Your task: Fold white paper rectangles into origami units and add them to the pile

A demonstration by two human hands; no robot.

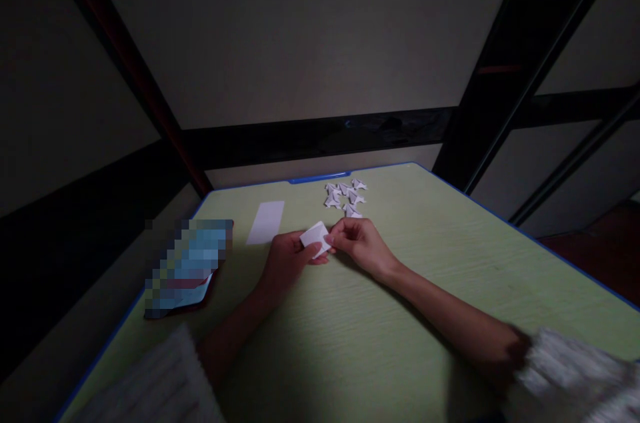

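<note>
A small white folded paper is held just above the green table, pinched from both sides. My left hand grips its left and lower edge with closed fingers. My right hand pinches its right edge, fingers curled. Just beyond my right hand lies a cluster of several small folded white paper pieces. A flat white paper strip lies to the left of my hands.
A phone in a dark red case, its screen blurred out, lies at the table's left edge. The table has a blue rim. Dark metal frame bars rise behind and to the right.
</note>
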